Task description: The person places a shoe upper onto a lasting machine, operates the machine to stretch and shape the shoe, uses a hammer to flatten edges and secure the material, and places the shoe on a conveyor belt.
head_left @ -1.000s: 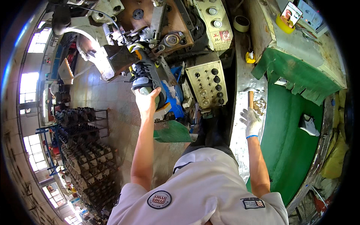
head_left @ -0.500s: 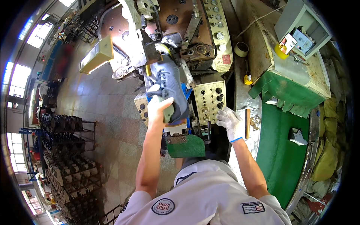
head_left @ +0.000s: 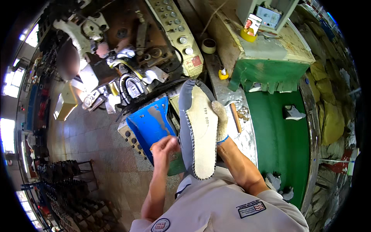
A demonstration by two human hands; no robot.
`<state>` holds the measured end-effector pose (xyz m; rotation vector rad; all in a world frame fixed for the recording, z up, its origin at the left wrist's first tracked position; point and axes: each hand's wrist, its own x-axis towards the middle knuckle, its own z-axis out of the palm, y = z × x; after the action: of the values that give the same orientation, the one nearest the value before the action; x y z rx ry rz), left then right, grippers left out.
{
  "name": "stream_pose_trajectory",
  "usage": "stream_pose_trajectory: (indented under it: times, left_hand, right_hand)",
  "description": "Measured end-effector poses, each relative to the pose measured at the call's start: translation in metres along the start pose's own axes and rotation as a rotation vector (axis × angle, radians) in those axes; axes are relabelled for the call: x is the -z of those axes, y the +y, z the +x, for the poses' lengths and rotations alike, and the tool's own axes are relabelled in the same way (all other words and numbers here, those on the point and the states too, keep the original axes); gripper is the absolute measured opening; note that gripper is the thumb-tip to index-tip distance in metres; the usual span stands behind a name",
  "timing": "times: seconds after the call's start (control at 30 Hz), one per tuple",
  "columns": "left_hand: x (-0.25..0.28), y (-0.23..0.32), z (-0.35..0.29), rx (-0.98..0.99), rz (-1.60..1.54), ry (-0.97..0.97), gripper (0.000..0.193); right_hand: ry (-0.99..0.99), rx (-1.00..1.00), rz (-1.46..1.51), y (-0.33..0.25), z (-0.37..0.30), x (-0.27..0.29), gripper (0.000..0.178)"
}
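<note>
A metal counter [head_left: 247, 141] runs along the right, its inner strip bare and scuffed, its wider part covered by a green mat [head_left: 278, 139]. On the bare strip lie a wooden-handled hammer [head_left: 235, 116], a scatter of small tacks [head_left: 243, 114], a small yellow bottle [head_left: 223, 74] and a roll of tape [head_left: 209, 45]. A white rag [head_left: 292, 113] lies on the mat. The tiled floor [head_left: 92, 139] at left carries dark racks of shoes [head_left: 65, 181].
</note>
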<state>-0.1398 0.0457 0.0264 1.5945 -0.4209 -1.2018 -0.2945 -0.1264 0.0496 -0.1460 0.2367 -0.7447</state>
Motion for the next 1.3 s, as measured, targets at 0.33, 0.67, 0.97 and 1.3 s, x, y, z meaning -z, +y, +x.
stream_pose_trajectory:
  times: [0.33,0.67,0.97,1.3]
  left_hand:
    - [-0.142,0.057,0.033,-0.17,-0.161,-0.416,0.064]
    - [-0.263,0.035,0.084,0.319,-0.282,-0.556,0.042]
    - [-0.367,-0.007,0.09,0.168,0.109,-0.636,0.023]
    - [-0.449,-0.133,0.155,0.266,0.418,-0.72,0.065]
  right_hand:
    - [0.033,0.238,-0.364,-0.072,-0.063,0.037,0.089]
    - [0.114,0.292,-0.742,-0.169,-0.123,0.107,0.095]
    - [0.201,0.331,-0.319,-0.211,-0.165,0.177,0.095]
    - [0.8,0.108,-0.8,-0.356,-0.268,0.348,0.064]
